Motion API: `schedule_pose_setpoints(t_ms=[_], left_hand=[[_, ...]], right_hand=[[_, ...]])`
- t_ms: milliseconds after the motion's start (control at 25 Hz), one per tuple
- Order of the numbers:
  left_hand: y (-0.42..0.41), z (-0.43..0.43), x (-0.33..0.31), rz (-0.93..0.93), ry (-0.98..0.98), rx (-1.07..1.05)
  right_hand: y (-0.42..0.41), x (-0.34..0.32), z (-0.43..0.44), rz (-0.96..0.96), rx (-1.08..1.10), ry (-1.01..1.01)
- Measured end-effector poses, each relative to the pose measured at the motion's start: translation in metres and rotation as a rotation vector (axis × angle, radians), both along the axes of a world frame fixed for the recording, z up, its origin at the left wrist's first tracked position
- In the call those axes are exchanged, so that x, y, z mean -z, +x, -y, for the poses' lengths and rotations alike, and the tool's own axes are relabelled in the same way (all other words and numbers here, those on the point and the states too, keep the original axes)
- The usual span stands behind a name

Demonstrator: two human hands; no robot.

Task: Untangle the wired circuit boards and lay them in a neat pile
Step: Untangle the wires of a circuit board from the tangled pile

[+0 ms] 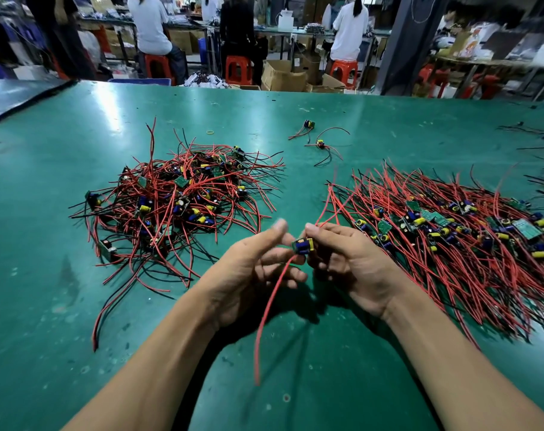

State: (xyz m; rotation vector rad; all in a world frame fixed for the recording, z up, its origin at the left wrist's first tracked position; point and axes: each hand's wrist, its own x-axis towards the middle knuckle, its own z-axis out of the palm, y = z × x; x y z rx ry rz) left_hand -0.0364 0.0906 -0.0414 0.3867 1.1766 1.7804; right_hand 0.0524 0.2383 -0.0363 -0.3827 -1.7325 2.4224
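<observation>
Above the tabletop (46,306), the right hand (348,262) pinches a small circuit board (302,245). The left hand (248,269) is blurred beside it, grip unclear. One trailing red wire (270,306) dangles. Another reaches toward the neat pile (451,237) and could snag there, dragging laid boards askew.

Neat pile (451,231) running out of frame at the table's (62,306) right edge, left hand's (248,269) thumb tip blurring, right hand's (351,259) fingers (318,241) partly hiding the held board (302,245).
</observation>
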Motion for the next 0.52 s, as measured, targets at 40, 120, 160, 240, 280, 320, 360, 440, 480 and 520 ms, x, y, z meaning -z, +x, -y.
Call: schedule_pose_setpoints(t_ms=[40, 120, 160, 240, 280, 320, 360, 440, 480, 520], left_hand=[[0.0018, -0.0004, 0.0019, -0.028, 0.009, 0.012], [0.0048, -0.0006, 0.0026, -0.058, 0.008, 0.017], [0.0049, -0.0008, 0.0041, -0.069, 0.006, 0.016], [0.0032, -0.0003, 0.0066, -0.093, 0.003, 0.026], [0.0024, -0.0003, 0.0075, -0.104, 0.003, 0.035], [0.0022, -0.0004, 0.0081, -0.108, 0.006, 0.044], [0.002, -0.0004, 0.0091, -0.113, 0.013, 0.055], [0.0031, -0.0003, 0.0079, -0.129, 0.011, 0.063], [0.0039, -0.0004, 0.007, -0.139, 0.003, 0.055], [0.004, -0.001, 0.0074, -0.151, -0.007, 0.042]], right_hand=[[-0.0003, 0.001, 0.0001, 0.007, 0.001, 0.005], [-0.001, 0.0025, -0.0001, 0.006, 0.003, -0.014], [-0.0011, 0.0024, 0.0001, 0.001, 0.004, -0.035], [-0.001, 0.0011, 0.0006, -0.008, 0.007, -0.084], [-0.0007, 0.0004, 0.0008, -0.007, 0.013, -0.104], [-0.0005, 0.0001, 0.0014, -0.004, 0.022, -0.116], [-0.0005, 0.0001, 0.0021, 0.0, 0.035, -0.118], [-0.0014, 0.0019, 0.0045, 0.016, 0.062, -0.071], [-0.0017, 0.0031, 0.0057, 0.027, 0.069, -0.034], [-0.0019, 0.0042, 0.0067, 0.033, 0.069, -0.009]])
